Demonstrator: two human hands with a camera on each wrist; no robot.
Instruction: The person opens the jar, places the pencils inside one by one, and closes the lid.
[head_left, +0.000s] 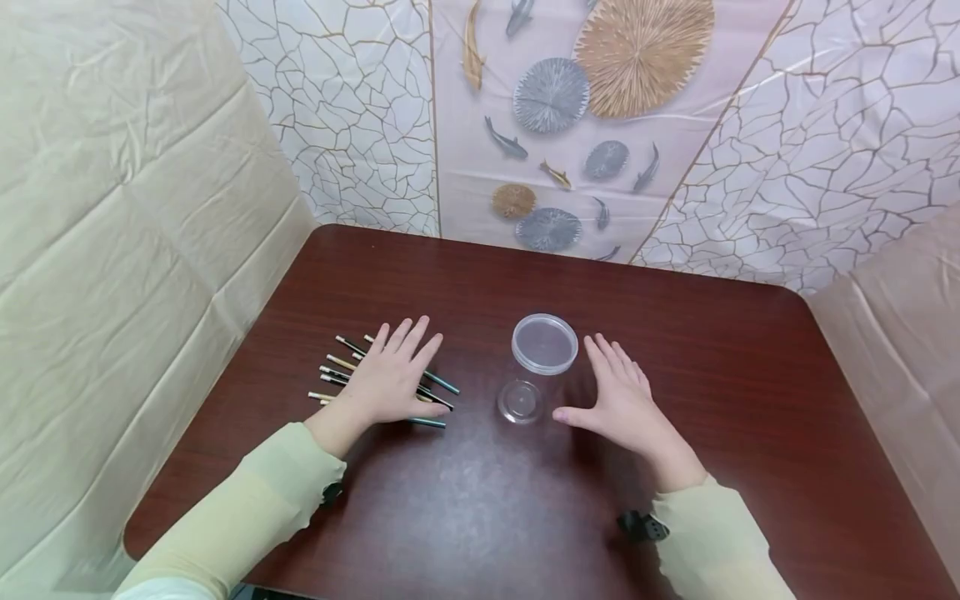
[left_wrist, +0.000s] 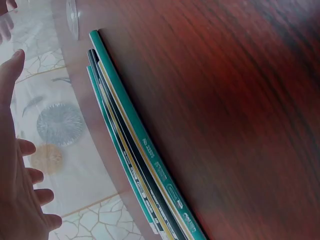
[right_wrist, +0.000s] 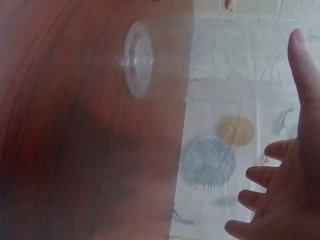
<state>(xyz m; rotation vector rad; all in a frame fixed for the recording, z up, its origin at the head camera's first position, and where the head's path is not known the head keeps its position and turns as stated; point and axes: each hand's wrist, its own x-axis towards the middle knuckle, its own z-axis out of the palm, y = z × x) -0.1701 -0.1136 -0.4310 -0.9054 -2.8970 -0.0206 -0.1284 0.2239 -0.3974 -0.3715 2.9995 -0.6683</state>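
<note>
Several pencils (head_left: 442,382), green, black and gold with pale ends, lie side by side on the left of the table. Over them, in the head view, is my left hand (head_left: 390,375), its fingers spread and nearly straight. The left wrist view shows the printed pencils (left_wrist: 150,145) apart from the left hand (left_wrist: 15,175). A clear plastic jar (head_left: 545,344) stands upright right of the pencils. My right hand (head_left: 618,404) is beside the jar's right side with its thumb held out, gripping nothing. In the right wrist view the jar's base (right_wrist: 138,60) rests on the wood.
The dark red-brown table (head_left: 465,517) has rounded back corners. Behind it hangs a patterned sheet (head_left: 360,117) with fish and round motifs. Plain beige cloth (head_left: 127,250) walls off the left side, and similar cloth (head_left: 900,333) the right.
</note>
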